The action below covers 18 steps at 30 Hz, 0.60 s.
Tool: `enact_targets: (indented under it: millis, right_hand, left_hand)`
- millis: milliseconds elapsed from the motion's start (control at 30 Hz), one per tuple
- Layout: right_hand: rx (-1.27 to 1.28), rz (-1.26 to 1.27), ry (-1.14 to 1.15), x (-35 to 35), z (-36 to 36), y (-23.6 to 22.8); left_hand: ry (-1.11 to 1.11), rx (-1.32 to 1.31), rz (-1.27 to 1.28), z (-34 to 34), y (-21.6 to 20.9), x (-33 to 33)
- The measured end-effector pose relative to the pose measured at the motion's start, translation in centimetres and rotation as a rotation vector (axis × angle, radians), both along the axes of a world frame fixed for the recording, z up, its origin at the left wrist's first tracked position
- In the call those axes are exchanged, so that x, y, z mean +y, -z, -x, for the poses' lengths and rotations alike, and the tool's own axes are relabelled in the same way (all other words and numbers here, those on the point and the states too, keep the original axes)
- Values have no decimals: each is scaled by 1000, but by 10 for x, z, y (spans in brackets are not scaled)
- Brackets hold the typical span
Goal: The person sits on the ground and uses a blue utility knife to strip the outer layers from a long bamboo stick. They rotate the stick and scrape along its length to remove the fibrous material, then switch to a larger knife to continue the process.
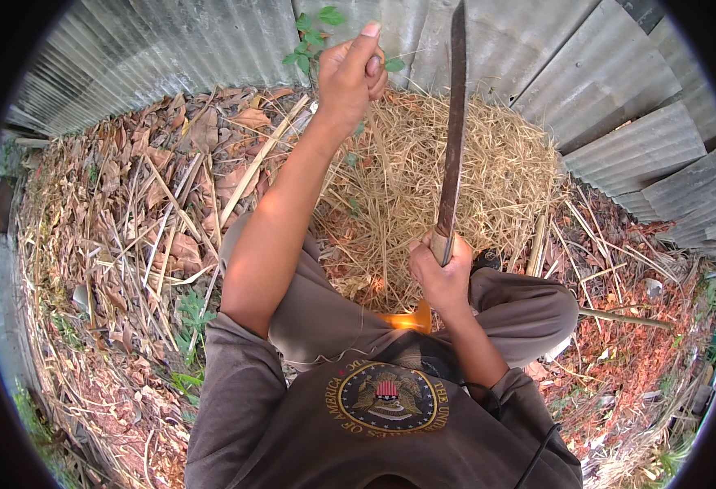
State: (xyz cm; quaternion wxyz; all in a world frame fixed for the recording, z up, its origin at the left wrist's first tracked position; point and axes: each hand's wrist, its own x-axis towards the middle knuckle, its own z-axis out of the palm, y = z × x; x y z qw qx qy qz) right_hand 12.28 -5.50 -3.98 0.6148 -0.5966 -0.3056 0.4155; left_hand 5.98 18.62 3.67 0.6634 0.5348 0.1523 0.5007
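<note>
My right hand (442,271) is wrapped round the pale handle of a machete (455,130), whose long dark blade points up and away from me. Farther out and to the left, my left hand (358,75) is closed with the thumb pressed over the curled fingers. What it holds, if anything, is hidden. Green leaves (312,38) show beside and behind this fist, and a few more hang below it. Beneath both hands lies a heap of dry straw (496,175). An orange curved object (411,318) rests by my lap, partly covered.
A corrugated metal fence (170,53) curves round the far side, with overlapping sheets at the right. Dry brown leaves (182,244) and loose stalks cover the ground to the left. Reddish litter and a thin stick (625,318) lie to the right of my bent knee.
</note>
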Motion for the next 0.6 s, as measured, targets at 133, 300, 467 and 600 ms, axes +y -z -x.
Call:
enact_targets:
  millis: [133,300,467,600]
  right_hand:
    - [-287,179,-19,3,21,130]
    - [317,667,-89,-16,-8,130]
    - [286,234,39,-12,2,63]
    - [-75,-107,87,1,34,99]
  left_hand:
    - [-23,-32,-10,-15,-3,-2]
    - [-58,-24,-29,-4,-2,4]
    - [-79,-28,-19,-5,2,-2]
    - [-247,-44,16,-20,4,-1]
